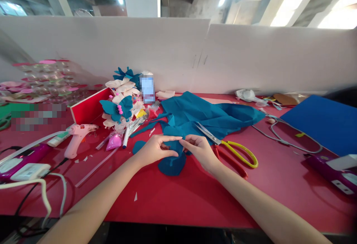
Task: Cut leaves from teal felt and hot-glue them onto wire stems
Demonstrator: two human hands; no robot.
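Note:
Both hands meet over small teal felt pieces (170, 164) on the red table (178, 199). My left hand (156, 149) pinches the edge of a felt piece, fingers closed toward my right hand. My right hand (199, 149) pinches the same piece from the other side. A larger heap of teal felt (206, 116) lies just behind them. Scissors (234, 151) with yellow and red handles rest on the table right of my right hand, blades on the felt heap.
A pink glue gun (78, 134) lies at left, beside a red box (86, 110) with felt flowers (119, 106). Cables and purple devices (331, 171) sit at both sides. A blue sheet (320, 123) lies at right. A white partition (178, 54) backs the table.

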